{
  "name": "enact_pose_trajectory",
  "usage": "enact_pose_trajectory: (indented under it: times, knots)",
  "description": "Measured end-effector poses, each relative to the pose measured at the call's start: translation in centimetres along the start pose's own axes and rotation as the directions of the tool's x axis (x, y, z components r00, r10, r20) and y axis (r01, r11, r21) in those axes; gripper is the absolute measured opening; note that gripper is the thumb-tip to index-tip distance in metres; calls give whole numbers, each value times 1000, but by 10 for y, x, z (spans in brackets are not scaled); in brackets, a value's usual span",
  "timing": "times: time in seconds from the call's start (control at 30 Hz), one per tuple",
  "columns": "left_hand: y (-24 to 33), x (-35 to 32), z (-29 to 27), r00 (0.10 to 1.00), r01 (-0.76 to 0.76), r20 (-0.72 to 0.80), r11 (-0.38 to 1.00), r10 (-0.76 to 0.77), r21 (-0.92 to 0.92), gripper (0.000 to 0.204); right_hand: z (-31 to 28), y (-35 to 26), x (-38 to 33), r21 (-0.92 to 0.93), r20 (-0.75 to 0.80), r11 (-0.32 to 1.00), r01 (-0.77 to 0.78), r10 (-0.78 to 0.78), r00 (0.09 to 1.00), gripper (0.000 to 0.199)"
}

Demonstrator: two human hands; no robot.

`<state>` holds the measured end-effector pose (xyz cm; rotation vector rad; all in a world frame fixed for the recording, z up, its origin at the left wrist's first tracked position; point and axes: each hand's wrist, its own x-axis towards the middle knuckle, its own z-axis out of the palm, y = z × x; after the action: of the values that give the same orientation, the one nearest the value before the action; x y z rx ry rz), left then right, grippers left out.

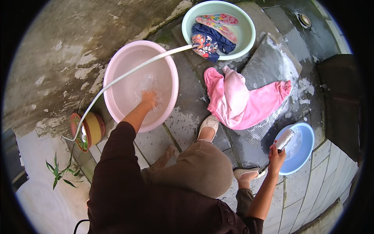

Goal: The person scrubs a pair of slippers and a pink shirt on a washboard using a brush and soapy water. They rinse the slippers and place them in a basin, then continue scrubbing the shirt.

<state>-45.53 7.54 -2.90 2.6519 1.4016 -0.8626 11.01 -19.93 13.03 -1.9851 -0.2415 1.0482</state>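
Note:
My left hand (149,99) reaches down into the water of a pink basin (174,84). Ripples and splashes blur its fingers, so I cannot make out their shape. On the right, my right hand (277,159) is closed around the dark handle of a scrub brush (286,139) with pale, wet bristles. The brush is over the near side of a small blue basin (310,146) with suds in it. A pink garment (253,104), wet-looking and crumpled, lies across a grey ridged washing slab (269,62) between the basins.
A white hose (134,69) crosses over the pink basin. Its end reaches a pale green basin (252,35) with a navy floral cloth (212,41) and floral insoles (218,24). A plant pot (93,128) stands at the left, a dark block (339,101) at the right. Paving is wet.

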Motion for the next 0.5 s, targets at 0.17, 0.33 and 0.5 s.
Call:
enact_pose_trajectory:
  times: [0.17,0.33,0.5]
  knots:
    - [-58,-4,-3,810,218,586,907,38,-361,53,37,5,1,37,86,999,-37,34,996,24]
    - [-50,-50,-22,897,315,427,846,-117,-430,44,40,10,-7,-16,66,998,-65,66,996,23]
    - [-109,-86,-79,946,251,-17,767,-323,-590,41,51,16,-12,-2,116,999,-45,45,992,20]
